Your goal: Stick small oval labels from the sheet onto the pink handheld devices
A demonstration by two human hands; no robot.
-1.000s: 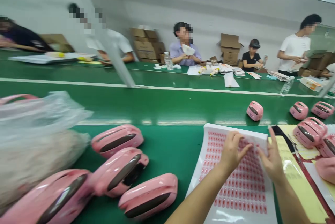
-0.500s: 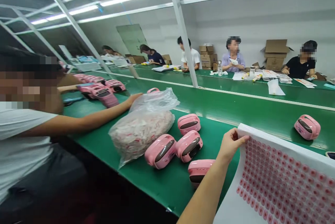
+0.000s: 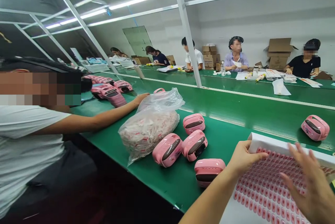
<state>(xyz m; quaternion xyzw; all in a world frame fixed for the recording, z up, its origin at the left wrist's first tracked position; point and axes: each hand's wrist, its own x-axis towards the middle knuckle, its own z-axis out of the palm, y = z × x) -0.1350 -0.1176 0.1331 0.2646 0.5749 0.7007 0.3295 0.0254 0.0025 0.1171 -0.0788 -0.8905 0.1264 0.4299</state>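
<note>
At the lower right is a white sheet of pink oval stickers, set in close rows, its far edge curling back. My left hand pinches the sheet's upper left corner between thumb and fingers. Over the right part of the sheet is my right hand, fingers spread and a little blurred, holding nothing; whether it touches the paper I cannot tell. Beside my left forearm sits a pink handled case with a dark panel, partly covered by the arm.
More pink cases stand left of my arm, next to a clear plastic bag of small pieces. Another case stands far right. A co-worker's arm reaches behind the bag. A metal post rises from the green bench.
My right hand has come into view over the sheet. My left hand has moved slightly down and right with the sheet's corner. The whole view has shifted a little.
</note>
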